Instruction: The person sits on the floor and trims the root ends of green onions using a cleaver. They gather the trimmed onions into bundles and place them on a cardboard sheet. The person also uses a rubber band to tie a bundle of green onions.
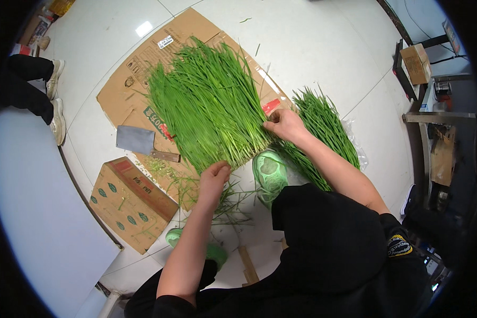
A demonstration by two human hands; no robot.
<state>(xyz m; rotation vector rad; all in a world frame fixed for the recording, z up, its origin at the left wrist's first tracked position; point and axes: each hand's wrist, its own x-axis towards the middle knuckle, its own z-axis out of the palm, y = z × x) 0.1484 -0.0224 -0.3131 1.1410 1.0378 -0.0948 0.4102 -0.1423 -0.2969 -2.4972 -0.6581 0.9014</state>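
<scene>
A wide layer of long green garlic chives (214,99) lies on a flattened cardboard sheet (115,91), its pale root ends towards me. My left hand (216,177) is at the near left corner of these root ends, fingers bent; whether a stalk is between them cannot be told. At the right edge of the layer, my right hand (284,124) has its thumb and forefinger together by the stalks, and its grip is unclear. A cleaver (137,140) with a wooden handle lies left of the chives. A second, darker bunch of chives (326,127) rests on clear plastic at the right.
A cardboard box (131,206) stands at the left beside a white surface (43,190). Trimmings (234,202) litter the tiled floor between my green shoes (269,171). Another person's legs and shoes (57,119) are at the far left. Shelving with a small carton (415,63) stands at the right.
</scene>
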